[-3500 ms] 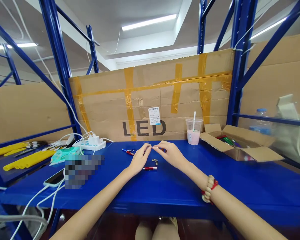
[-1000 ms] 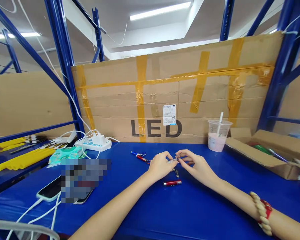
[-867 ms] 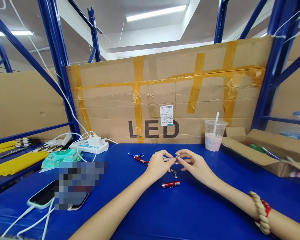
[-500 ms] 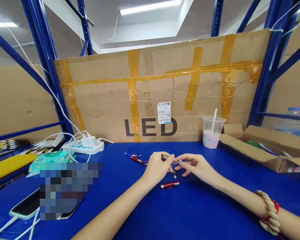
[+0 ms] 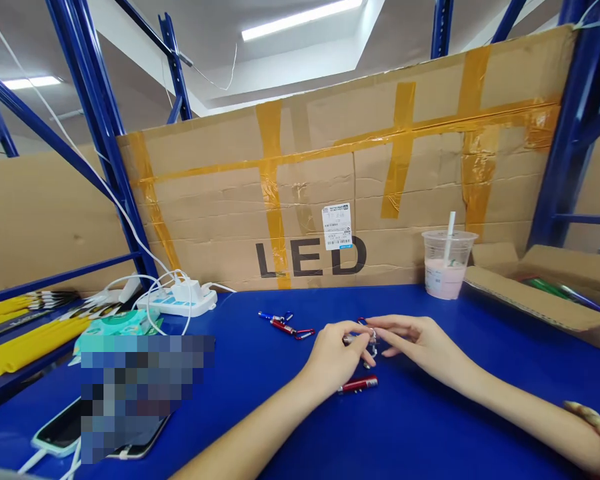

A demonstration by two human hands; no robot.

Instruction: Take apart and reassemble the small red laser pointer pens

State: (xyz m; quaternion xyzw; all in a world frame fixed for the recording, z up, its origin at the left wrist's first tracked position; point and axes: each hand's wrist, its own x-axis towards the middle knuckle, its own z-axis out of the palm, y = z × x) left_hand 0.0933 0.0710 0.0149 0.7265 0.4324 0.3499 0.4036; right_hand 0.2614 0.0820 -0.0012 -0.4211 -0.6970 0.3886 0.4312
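My left hand (image 5: 334,353) is closed around a mini flashlight (image 5: 349,339), a short tube mostly covered by the fingers. Touching the same spot from the right, my right hand (image 5: 414,339) pinches the small silvery key-ring hardware (image 5: 373,337) at the tube's end. A bit of red carabiner (image 5: 362,321) shows just behind the fingertips. Below my left hand lies a red mini flashlight (image 5: 360,384) with small buttons, its left end partly covered. Farther left, a blue mini flashlight (image 5: 269,315) and another red flashlight (image 5: 283,327) with a red carabiner (image 5: 305,334) rest on the blue tabletop (image 5: 430,427).
A lidded cup (image 5: 446,267) of pink drink stands at the back right, beside an open cardboard box (image 5: 540,300) holding pens. On the left are a white power strip (image 5: 200,305), cables, a teal packet (image 5: 113,328) and a phone (image 5: 60,427). Taped cardboard (image 5: 220,220) walls off the back.
The view has shifted, so the scene sits differently in frame. Both hands stay together at the small flashlight, and my left hand now partly covers the loose red one below.
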